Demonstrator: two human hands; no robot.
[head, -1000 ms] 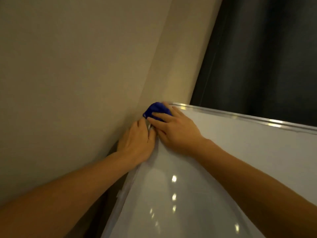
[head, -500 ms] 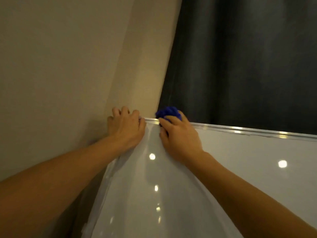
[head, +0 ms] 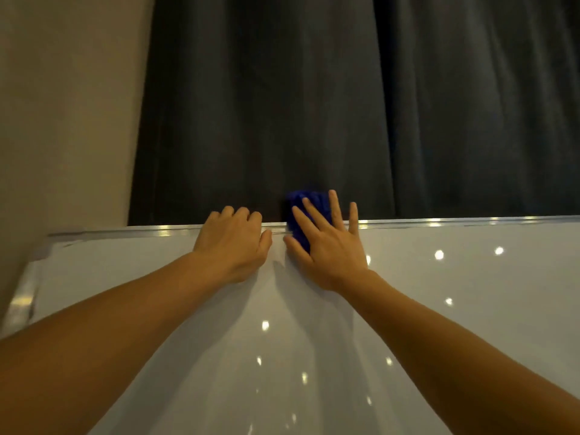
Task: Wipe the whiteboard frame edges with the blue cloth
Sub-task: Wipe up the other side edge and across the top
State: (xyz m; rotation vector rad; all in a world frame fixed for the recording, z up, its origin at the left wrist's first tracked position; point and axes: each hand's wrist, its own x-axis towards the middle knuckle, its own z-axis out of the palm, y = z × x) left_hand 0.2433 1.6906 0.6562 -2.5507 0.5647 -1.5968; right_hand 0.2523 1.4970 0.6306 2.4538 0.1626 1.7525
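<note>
The right hand point(head: 329, 246) lay flat with fingers spread, pressing the blue cloth point(head: 306, 211) against the top frame edge point(head: 455, 221) of the whiteboard point(head: 439, 309). The cloth was bunched over the rail roughly a third of the way along from the top left corner, part of it standing above the rail against the dark curtain point(head: 345, 105) behind. It was pinned under the palm and fingers rather than gripped; only the thumb and forefinger bracketed its lower part.

The left hand point(head: 233, 243) sat just beside it on the same top edge, fingers curled over the rail, bracing the board. It held no cloth.

Assessment of risk:
- The cloth was held by pressure alone. A fast stroke along the rail could let it roll out from under the open fingers and drop behind the board, where the curtain would hide it.
- The raised wad could snag the curtain folds and drag them.
- Downward or forward load from both hands on the top edge might shift or tip the board; its mounting was not visible.
- The palm rested on the glossy writing surface and would likely smear it.
- The left frame edge point(head: 25, 296) and the corner near the wall point(head: 62, 120) sat close to it, leaving tight room for the cloth there.
</note>
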